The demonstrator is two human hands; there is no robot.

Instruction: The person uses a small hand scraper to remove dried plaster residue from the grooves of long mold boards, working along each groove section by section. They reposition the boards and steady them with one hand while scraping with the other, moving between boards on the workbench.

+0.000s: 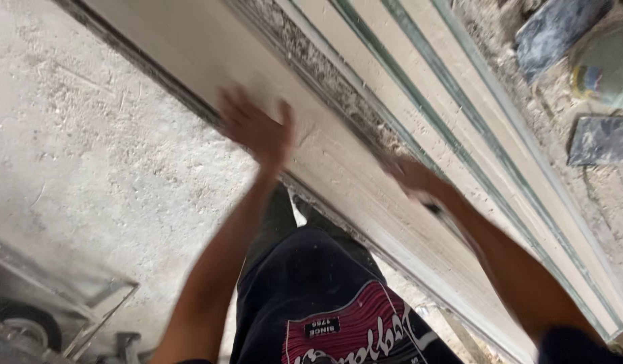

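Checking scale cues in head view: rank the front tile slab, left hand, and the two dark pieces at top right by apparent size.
1. front tile slab
2. left hand
3. upper dark piece and lower dark piece: alike, both cut by the frame edge, and farther away, so unranked.

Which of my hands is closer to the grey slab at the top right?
Right. The right hand rests among the stacked boards, below-left of the grey slab. The left hand lies farther left, flat on the front board.
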